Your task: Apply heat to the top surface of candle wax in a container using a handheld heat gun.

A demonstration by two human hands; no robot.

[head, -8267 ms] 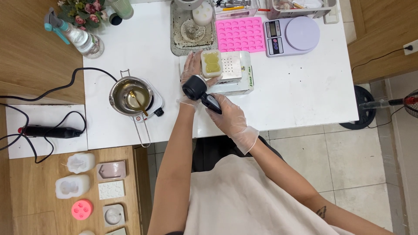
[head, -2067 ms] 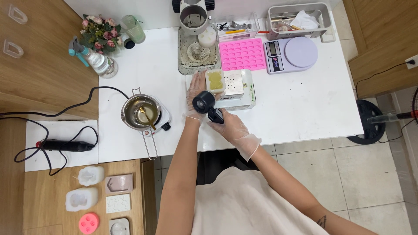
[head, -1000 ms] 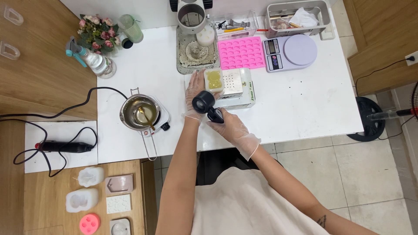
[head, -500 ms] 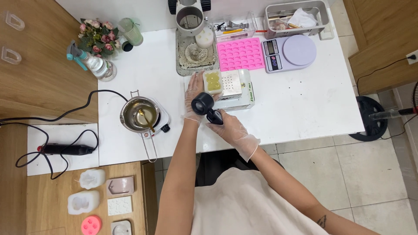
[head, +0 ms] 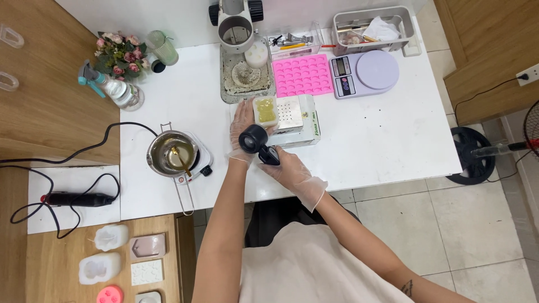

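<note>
Gloved right hand [head: 292,174] grips a black heat gun [head: 257,143] over a white silicone mould of yellow wax [head: 265,111].
Gloved left hand [head: 242,120] rests open against the mould, steadying it on the perforated metal box [head: 300,115].

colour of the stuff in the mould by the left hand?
Yellowish-green filling in a white mould; head view.

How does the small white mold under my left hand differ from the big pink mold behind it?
The white mold is small, deep and blocky, while the pink mold is a wide, flat sheet. The white mold has one cavity filled with yellowish material; the pink mold has many small cavities that look empty. The white mold sits raised on a box; the pink mold lies on the table. Both sit cavity-side up.
</note>
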